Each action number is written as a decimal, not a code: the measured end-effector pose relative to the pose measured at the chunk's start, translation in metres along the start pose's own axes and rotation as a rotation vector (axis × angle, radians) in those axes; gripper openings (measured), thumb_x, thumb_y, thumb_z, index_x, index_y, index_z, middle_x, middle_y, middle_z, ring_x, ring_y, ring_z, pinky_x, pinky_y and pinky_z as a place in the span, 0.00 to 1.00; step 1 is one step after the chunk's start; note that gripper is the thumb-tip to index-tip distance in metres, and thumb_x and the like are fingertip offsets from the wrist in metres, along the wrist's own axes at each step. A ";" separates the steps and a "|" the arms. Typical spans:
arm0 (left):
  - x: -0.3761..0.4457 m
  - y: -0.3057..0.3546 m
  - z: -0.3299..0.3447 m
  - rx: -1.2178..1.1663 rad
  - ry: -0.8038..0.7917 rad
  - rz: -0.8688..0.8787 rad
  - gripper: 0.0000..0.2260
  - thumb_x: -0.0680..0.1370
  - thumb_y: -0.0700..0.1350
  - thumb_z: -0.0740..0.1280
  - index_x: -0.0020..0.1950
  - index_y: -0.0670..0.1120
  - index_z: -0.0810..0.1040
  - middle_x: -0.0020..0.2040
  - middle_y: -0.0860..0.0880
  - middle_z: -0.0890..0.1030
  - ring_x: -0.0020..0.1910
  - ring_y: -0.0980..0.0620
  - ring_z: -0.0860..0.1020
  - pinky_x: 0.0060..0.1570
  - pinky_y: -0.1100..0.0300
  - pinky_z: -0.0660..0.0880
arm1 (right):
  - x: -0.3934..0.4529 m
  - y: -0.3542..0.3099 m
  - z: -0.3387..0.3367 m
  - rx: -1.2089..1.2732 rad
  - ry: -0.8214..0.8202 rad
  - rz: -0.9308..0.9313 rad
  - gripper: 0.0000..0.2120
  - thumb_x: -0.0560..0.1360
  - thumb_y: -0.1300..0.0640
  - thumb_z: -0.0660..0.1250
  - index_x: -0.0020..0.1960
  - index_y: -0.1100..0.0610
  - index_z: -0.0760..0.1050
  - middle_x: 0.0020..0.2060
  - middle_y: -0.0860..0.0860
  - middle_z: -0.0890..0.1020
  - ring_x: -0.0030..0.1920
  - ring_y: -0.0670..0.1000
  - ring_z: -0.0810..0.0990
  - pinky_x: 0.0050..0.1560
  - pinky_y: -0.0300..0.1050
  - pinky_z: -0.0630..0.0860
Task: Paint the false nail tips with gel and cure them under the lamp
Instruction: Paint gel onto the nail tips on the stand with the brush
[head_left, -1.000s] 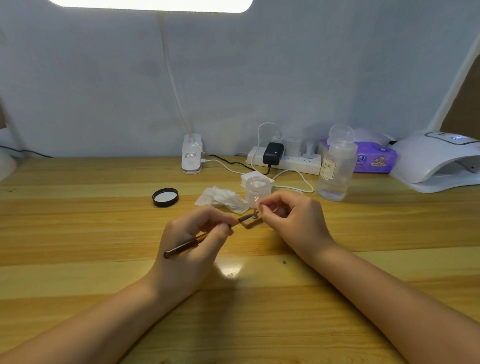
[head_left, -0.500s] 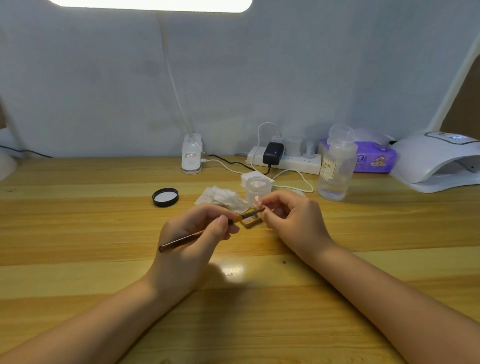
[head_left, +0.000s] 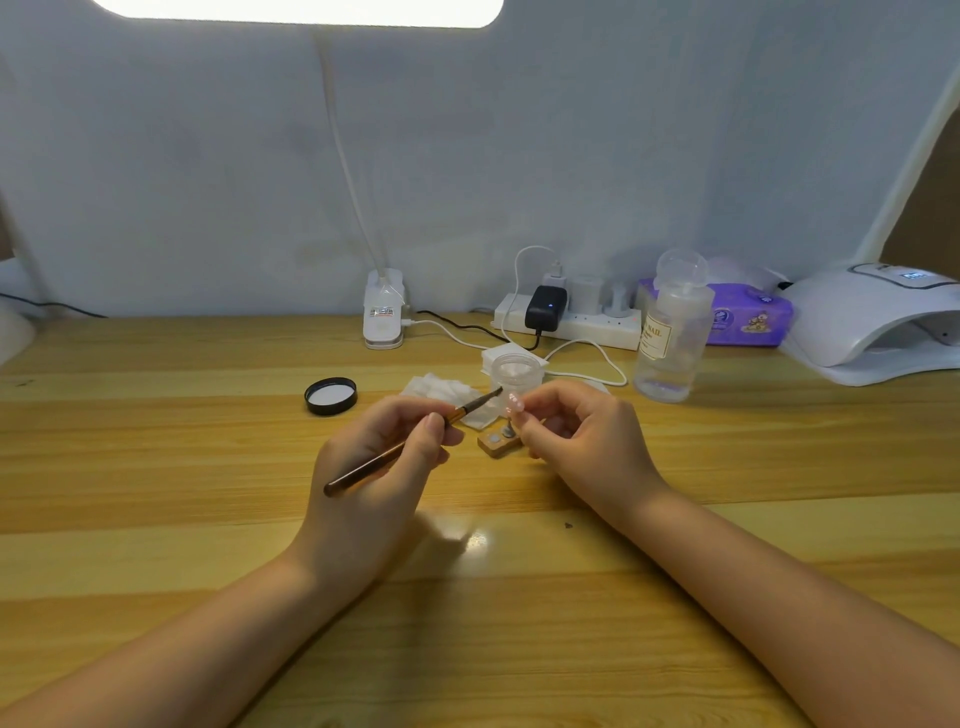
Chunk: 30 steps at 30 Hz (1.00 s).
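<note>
The right hand (head_left: 582, 441) pinches one pale nail tip (head_left: 515, 402), its stem hidden behind the fingers, just above one small wooden holder (head_left: 497, 444). The left hand (head_left: 384, 467) grips one brush (head_left: 415, 439), bristles pointing at that tip; contact is unclear.

Two hands (head_left: 374, 467), one brush (head_left: 410, 441), one nail tip (head_left: 515, 402), one wooden holder (head_left: 497, 443), one lid (head_left: 331, 395), one jar (head_left: 516, 371), one bottle (head_left: 670, 338), one lamp (head_left: 857, 317).

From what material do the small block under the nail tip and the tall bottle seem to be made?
The small block looks like light, unpainted wood with a matt brown surface, though its grain is too small to confirm. The tall bottle looks like clear plastic: the tissue pack behind shows through it, but glass cannot be excluded.
</note>
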<state>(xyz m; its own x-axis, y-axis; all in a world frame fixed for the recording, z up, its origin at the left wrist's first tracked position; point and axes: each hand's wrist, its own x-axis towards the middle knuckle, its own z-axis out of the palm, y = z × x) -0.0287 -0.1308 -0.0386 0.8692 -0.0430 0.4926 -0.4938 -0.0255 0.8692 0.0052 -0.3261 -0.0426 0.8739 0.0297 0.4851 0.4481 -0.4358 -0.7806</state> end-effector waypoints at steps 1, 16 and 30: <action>0.000 0.001 0.000 0.003 -0.013 0.005 0.08 0.75 0.43 0.64 0.51 0.43 0.81 0.43 0.45 0.85 0.45 0.50 0.83 0.44 0.61 0.78 | 0.000 0.000 0.000 0.003 0.000 0.002 0.03 0.73 0.59 0.71 0.46 0.53 0.82 0.36 0.55 0.83 0.36 0.56 0.80 0.40 0.56 0.78; 0.000 0.001 0.000 -0.033 -0.049 0.048 0.08 0.77 0.40 0.63 0.47 0.44 0.82 0.42 0.43 0.85 0.40 0.53 0.83 0.41 0.64 0.78 | 0.000 0.001 0.001 -0.015 0.010 -0.004 0.04 0.73 0.61 0.71 0.45 0.53 0.81 0.36 0.52 0.83 0.36 0.52 0.81 0.40 0.54 0.79; -0.002 0.000 0.002 -0.027 -0.057 0.021 0.08 0.76 0.42 0.64 0.51 0.43 0.81 0.44 0.44 0.85 0.45 0.50 0.83 0.44 0.63 0.78 | 0.000 0.000 0.000 0.004 0.018 0.001 0.03 0.73 0.60 0.72 0.46 0.54 0.82 0.36 0.53 0.83 0.36 0.55 0.80 0.40 0.53 0.79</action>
<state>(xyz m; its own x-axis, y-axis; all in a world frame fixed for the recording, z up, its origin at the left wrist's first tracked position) -0.0304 -0.1330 -0.0401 0.8554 -0.1001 0.5083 -0.5106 0.0029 0.8598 0.0054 -0.3258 -0.0424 0.8710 0.0132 0.4910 0.4478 -0.4321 -0.7828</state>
